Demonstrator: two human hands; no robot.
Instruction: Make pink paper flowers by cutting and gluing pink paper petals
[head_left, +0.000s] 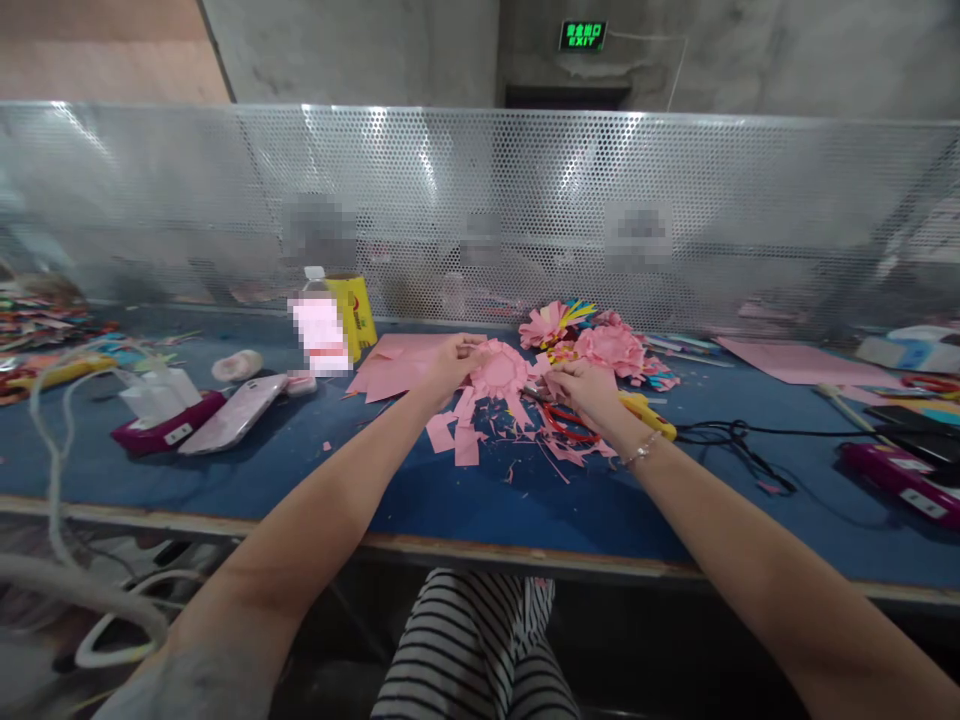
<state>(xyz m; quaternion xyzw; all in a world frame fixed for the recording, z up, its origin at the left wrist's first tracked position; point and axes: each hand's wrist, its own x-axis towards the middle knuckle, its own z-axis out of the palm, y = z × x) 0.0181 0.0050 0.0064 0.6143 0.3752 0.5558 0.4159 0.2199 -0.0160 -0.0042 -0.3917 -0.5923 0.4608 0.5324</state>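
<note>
My left hand [457, 365] has its fingers closed on the left edge of a pink paper rosette [498, 369], round with a ruffled rim and paper tails hanging toward me. To its right, my right hand [583, 388] is pinched, with a small piece of pink paper [540, 367] at its fingertips. Red-handled scissors [571, 424] lie under and beside the right hand, partly covered by it. Pink paper scraps [466, 446] are scattered below the rosette. Behind the right hand sits a ruffled pink paper flower [611, 347] among other coloured paper pieces.
Pink paper sheets [394, 362] lie behind my left hand. A yellow glue gun [646, 412] with a black cord is by my right wrist. Further left are a bottle [321, 330], a phone [236, 413] and a purple power strip [169, 425]. A perforated metal screen [465, 180] borders the back.
</note>
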